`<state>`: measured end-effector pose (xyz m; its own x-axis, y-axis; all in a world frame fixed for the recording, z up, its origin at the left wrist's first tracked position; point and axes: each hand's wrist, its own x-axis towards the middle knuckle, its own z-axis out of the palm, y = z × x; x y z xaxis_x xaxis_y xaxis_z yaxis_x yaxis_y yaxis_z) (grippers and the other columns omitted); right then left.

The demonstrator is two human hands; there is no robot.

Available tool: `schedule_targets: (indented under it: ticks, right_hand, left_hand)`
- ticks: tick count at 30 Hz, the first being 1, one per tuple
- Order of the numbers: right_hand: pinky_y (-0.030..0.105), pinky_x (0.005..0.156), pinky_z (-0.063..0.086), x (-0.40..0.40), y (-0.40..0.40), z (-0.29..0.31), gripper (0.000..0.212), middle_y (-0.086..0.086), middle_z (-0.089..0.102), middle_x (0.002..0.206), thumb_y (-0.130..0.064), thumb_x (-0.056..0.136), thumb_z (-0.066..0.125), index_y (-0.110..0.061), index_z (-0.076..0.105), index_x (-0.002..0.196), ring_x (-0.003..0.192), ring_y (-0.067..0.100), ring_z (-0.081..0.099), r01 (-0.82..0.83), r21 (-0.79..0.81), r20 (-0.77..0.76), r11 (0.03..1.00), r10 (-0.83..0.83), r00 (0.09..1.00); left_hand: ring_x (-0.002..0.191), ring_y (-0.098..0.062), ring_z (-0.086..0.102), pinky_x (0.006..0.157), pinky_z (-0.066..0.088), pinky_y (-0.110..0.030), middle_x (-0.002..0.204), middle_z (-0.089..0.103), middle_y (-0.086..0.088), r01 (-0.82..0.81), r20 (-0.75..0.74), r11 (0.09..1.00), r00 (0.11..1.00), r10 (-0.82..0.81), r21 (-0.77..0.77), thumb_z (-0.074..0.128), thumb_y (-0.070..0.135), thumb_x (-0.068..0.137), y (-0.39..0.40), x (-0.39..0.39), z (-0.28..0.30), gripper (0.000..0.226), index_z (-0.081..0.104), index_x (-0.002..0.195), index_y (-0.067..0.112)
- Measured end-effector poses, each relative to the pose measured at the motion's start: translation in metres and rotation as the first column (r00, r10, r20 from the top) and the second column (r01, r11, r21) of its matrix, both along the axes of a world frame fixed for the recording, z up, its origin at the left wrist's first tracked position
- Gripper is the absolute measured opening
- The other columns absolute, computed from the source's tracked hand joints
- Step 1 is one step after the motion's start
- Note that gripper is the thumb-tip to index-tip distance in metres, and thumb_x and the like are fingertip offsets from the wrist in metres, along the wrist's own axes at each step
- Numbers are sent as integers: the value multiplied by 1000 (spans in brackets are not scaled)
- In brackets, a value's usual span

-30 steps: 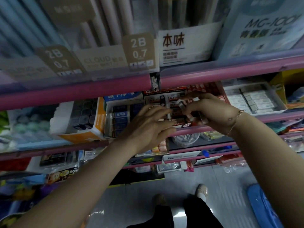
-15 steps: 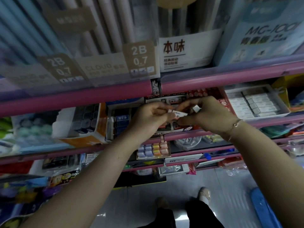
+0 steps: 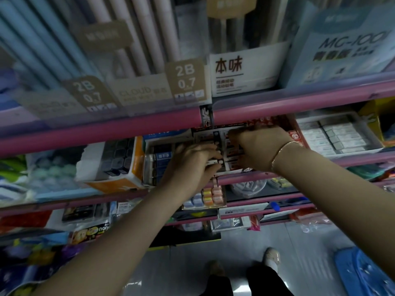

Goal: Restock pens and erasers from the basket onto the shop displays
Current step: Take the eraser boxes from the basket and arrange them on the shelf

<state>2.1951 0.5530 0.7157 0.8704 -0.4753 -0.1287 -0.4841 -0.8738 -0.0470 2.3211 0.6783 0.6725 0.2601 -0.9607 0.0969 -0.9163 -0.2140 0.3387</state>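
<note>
Red card walls frame the eraser display box (image 3: 296,133), which sits on the middle pink shelf (image 3: 352,160) just behind its front edge, and both hands work inside it. The left hand (image 3: 190,165) has its fingers curled down onto the near rows, the fingertips pressing small white erasers (image 3: 211,162) close to the box's front wall; whether it actually pinches one I cannot tell. The right hand (image 3: 259,148), a thin bracelet (image 3: 282,151) at its wrist, reaches deeper with fingers bent into the packed black-and-white erasers, and its grip is hidden by the back of the hand. Just left of this box stands a tray of blue-labelled erasers (image 3: 161,159), and beyond that an orange-and-white carton (image 3: 119,165) of dark blocks. Toward the shelf's right end a clear tray (image 3: 333,137) holds rows of pale wrapped erasers. The upper pink shelf edge (image 3: 106,133) overhangs the back of the boxes and blocks the view into them; above it stand pencil-lead displays with 2B 0.7 tags (image 3: 186,80). On the lower shelf, under the left hand, lies a pack of pastel rolls (image 3: 206,198). On the floor at the lower right corner sits a blue basket (image 3: 363,272)
</note>
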Motion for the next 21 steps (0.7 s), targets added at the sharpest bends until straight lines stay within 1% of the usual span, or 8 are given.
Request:
schedule_targets:
  ticks: [5, 7, 10, 12, 15, 17, 19, 21]
  right_hand:
    - [32, 80, 48, 3, 0, -4, 41, -1, 66, 110, -29, 87, 55, -33, 47, 127, 104, 23, 62, -81, -107, -22, 991, 79, 997]
    - [31, 78, 48, 3, -1, -5, 41, 0, 66, 110, -29, 88, 53, -31, 46, 128, 103, 23, 62, -112, -136, -28, 984, 109, 994]
    - [32, 74, 48, 0, 0, -10, 39, 1, 64, 112, -25, 91, 48, -26, 44, 130, 104, 25, 61, -147, -183, -26, 972, 145, 989]
    - [30, 71, 45, -1, 2, -13, 37, 1, 61, 117, -23, 93, 45, -23, 45, 130, 107, 25, 60, -165, -202, -25, 965, 163, 986]
    - [31, 74, 47, 0, 7, -13, 36, 4, 52, 127, -18, 92, 46, -21, 49, 128, 107, 27, 60, -155, -163, -38, 974, 151, 988]
    - [33, 78, 47, 3, 10, -12, 37, 5, 50, 129, -15, 91, 46, -19, 49, 128, 108, 28, 59, -162, -139, -54, 977, 156, 986]
    - [33, 74, 46, 7, 11, -13, 36, 4, 52, 127, -14, 92, 44, -19, 48, 128, 109, 27, 59, -198, -150, -55, 969, 192, 980]
    - [31, 67, 41, 9, 12, -13, 35, 3, 54, 124, -18, 93, 46, -20, 48, 127, 106, 26, 60, -209, -152, -53, 966, 204, 978]
  left_hand:
    - [118, -18, 55, 104, 36, -37, 129, 60, 6, -12, -5, 999, 1000, 12, 30, 70, 38, 82, -5, 4, 5, 27, 71, 107, 27]
    - [116, -19, 57, 103, 39, -39, 127, 61, 5, -9, -22, 999, 1000, 10, 34, 72, 36, 81, -6, 3, 6, 27, 72, 106, 25]
    - [114, -18, 58, 101, 43, -38, 124, 63, 4, -12, -37, 1000, 999, 13, 10, 73, 33, 80, -6, 2, 7, 27, 72, 104, 23]
    - [113, -18, 59, 100, 44, -36, 123, 63, 4, -8, -30, 1000, 1000, 8, -5, 74, 33, 80, -6, 1, 6, 27, 73, 104, 22]
    - [112, -18, 59, 100, 43, -36, 122, 64, 4, 2, -6, 1000, 1000, -2, 4, 73, 34, 80, -7, 1, 6, 27, 72, 104, 21]
    - [109, -19, 60, 98, 45, -36, 119, 65, 5, 13, 3, 1000, 1000, -13, 6, 72, 34, 80, -7, 1, 7, 27, 72, 105, 22]
    - [107, -19, 60, 96, 45, -37, 118, 65, 7, 20, 11, 1000, 1000, -20, 9, 71, 34, 81, -7, 0, 8, 26, 71, 105, 25]
    - [108, -19, 58, 96, 44, -38, 119, 63, 9, 18, 25, 999, 1000, -18, 28, 69, 36, 82, -7, 0, 8, 27, 69, 108, 27]
